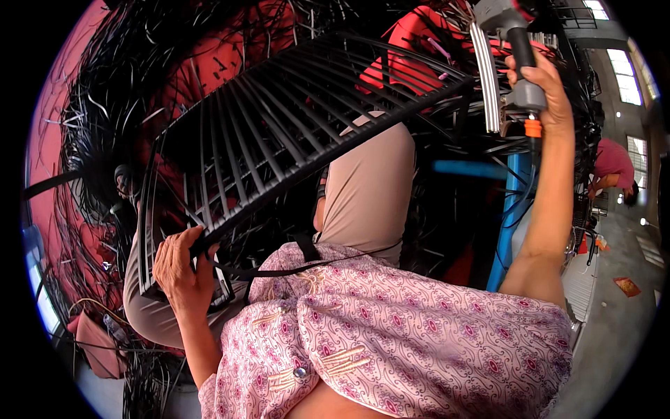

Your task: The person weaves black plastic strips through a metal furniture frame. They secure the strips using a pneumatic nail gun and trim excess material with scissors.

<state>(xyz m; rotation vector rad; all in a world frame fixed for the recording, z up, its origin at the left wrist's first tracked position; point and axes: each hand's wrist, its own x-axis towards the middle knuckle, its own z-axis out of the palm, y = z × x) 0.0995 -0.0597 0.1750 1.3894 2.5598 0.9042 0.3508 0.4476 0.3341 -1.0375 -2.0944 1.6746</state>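
A black frame strung with black plastic strips, like a chair panel, rests tilted across my lap. My left hand grips its lower left edge. My right hand, raised high at the upper right, is closed around the black handle of a grey pneumatic tool. An orange fitting and a hose hang from the tool's base. The tool's nose sits near the frame's upper right corner, next to a pale ribbed strip. My pink patterned top fills the lower middle.
Loose black strips and red surfaces lie around the left and top. A blue metal post stands right of my knees. Another person in a red top bends over at the far right, above a grey concrete floor.
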